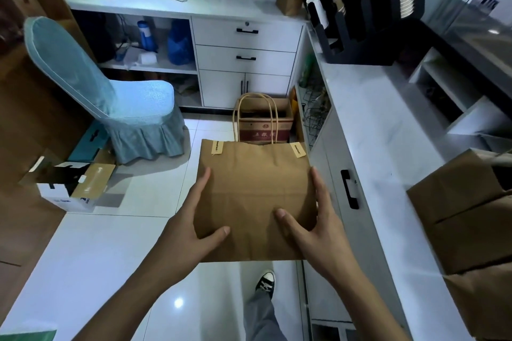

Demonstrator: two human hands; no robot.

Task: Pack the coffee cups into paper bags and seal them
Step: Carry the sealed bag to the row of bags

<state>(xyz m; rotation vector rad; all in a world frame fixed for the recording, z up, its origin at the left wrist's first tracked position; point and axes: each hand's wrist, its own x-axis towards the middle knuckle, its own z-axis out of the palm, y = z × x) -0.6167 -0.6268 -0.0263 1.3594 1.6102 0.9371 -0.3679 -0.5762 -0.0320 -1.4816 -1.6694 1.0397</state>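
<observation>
White-tiled shop floor, white counter at right. Left hand and right hand clasp paper bag from both sides, thumbs pressed on front face, remaining fingers wrapped behind, bag held in air above floor. Two stickers close folded top; handles stick up. This bag looks packed and sealed; probably needs setting beside other bags on counter. Cups inside bag hidden. Cup rack dim at far right.

"Good luck!" on bag stickers
</observation>
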